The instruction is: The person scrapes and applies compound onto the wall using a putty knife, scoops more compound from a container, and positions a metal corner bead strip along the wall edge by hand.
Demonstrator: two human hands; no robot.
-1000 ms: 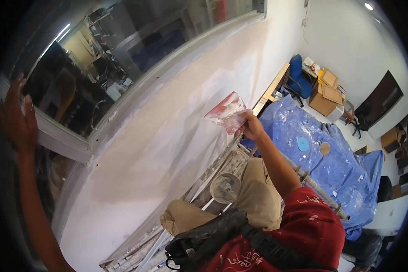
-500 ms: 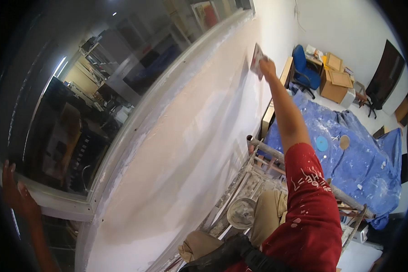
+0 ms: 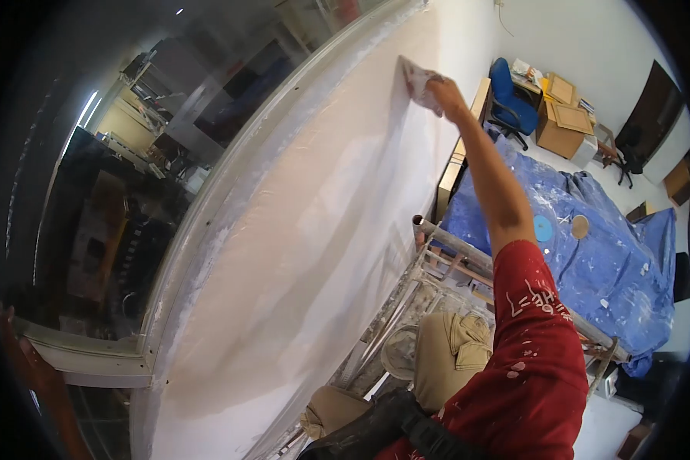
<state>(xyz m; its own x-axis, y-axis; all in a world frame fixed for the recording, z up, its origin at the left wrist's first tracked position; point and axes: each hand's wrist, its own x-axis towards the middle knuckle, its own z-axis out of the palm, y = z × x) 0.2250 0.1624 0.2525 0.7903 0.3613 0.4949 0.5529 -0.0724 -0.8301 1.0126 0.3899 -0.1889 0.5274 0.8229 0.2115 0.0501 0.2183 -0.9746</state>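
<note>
Reaching toward 1 o'clock, the right hand (image 3: 446,98) has its fingers closed on a flat, paint-smeared scraper (image 3: 420,86), whose blade lies against the pale beige-and-white wall (image 3: 314,192). The left hand (image 3: 32,356), dim at 8 o'clock, is at the pale window frame (image 3: 92,359); whether it grips the frame I cannot tell.

At 10 o'clock from the picture's middle is a dark glass pane (image 3: 92,222). Near 5 o'clock, a round, whitish-stained bucket (image 3: 399,351) sits beside the wearer's khaki-trousered knee (image 3: 441,356). A grey metal scaffold pipe (image 3: 468,247) slants below the outstretched arm. Toward 3 o'clock, 2 round discs, 1 blue (image 3: 543,228) and 1 tan (image 3: 580,226), lie on a crumpled, white-spattered blue sheet (image 3: 590,268). At 2 o'clock, a blue office chair (image 3: 511,96) stands beside a brown cardboard box (image 3: 562,132).
</note>
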